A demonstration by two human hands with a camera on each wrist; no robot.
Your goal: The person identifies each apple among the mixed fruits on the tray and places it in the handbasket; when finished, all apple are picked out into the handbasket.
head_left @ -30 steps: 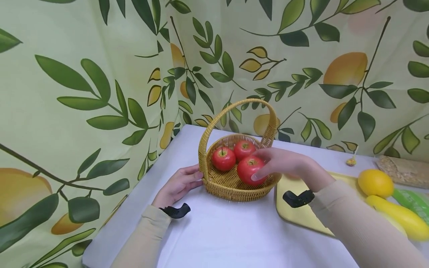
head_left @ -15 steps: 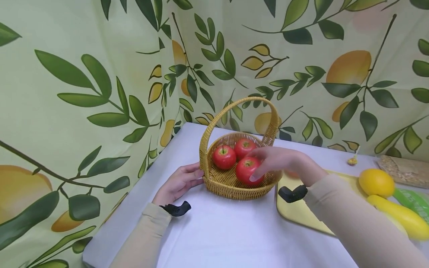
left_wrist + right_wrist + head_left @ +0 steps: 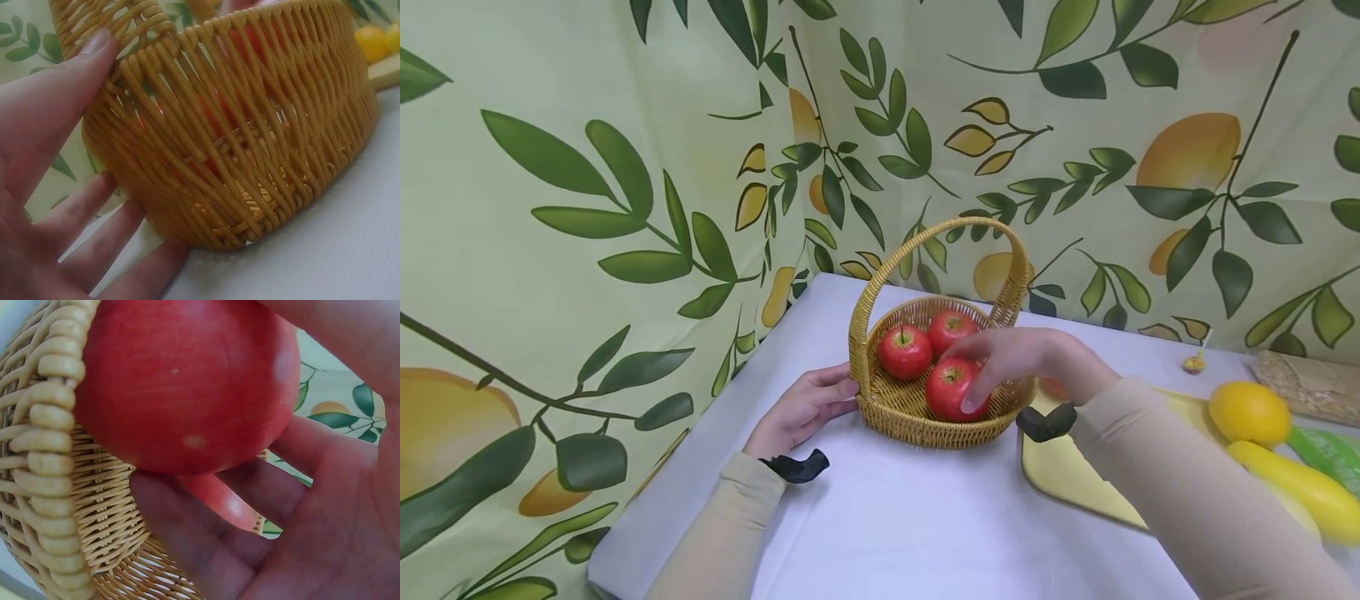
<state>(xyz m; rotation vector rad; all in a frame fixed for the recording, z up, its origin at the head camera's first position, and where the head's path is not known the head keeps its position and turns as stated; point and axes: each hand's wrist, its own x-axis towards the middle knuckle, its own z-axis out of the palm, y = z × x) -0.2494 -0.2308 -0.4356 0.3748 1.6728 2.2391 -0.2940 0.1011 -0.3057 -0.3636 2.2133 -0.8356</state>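
Observation:
A wicker basket (image 3: 917,429) with a tall arched handle stands on the white table. Two red apples (image 3: 905,352) lie towards its back. Over its front right part, my right hand (image 3: 1026,358) grips a third red apple (image 3: 187,381), thumb on the near side and fingers curled beneath in the right wrist view. That apple is level with the basket's rim there. My left hand (image 3: 801,408) rests against the basket's left side. In the left wrist view its thumb lies at the foot of the handle, and the other fingers reach fairly straight to the lower wall.
Right of the basket lies a pale yellow board (image 3: 1067,475), partly behind my right forearm. Beyond it are an orange (image 3: 1250,412), a long yellow fruit or vegetable (image 3: 1300,487), a green packet (image 3: 1326,454) and a brown bag (image 3: 1307,383). A leaf-patterned cloth (image 3: 1075,125) hangs behind.
My right hand has moved slightly left and down with its apple, further into the basket. The left hand keeps its place on the basket's side.

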